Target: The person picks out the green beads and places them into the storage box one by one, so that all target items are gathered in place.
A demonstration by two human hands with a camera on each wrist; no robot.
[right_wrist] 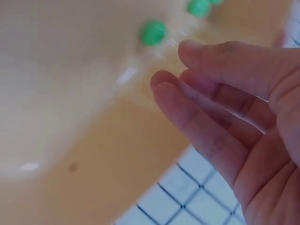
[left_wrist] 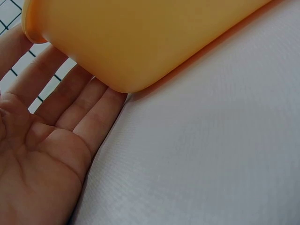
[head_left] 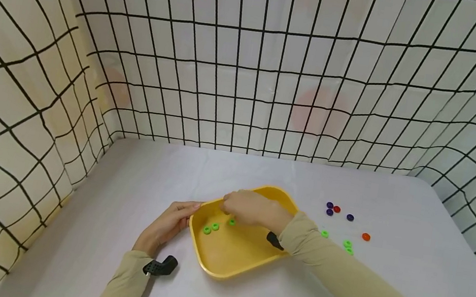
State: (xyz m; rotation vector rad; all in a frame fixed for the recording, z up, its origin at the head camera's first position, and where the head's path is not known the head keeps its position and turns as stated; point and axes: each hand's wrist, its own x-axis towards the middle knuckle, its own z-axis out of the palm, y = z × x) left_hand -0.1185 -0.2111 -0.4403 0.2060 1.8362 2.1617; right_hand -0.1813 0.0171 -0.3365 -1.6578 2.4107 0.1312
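Head view shows a yellow tray point(head_left: 227, 265) on the white table point(head_left: 133, 169), with three green rings point(head_left: 215, 226) lying on its floor toward the left. The left hand point(head_left: 171, 223) touches the tray's left end, fingers nearly straight along the outer wall, palm open. Over the inside hovers the right hand point(head_left: 254, 208), fingers bent, thumb apart from the index finger, with nothing between the tips. The right sleeve point(head_left: 351, 283) crosses the rim, and with a black wrist device point(head_left: 275, 240) hides the tray's right side. Beyond that arm lie three purple pieces point(head_left: 350, 217), two red pieces point(head_left: 366, 237) and more green rings point(head_left: 347, 244). Black netting point(head_left: 263, 31) hangs around the table; the pinkish patches point(head_left: 319, 110) behind it are too blurred to make out.
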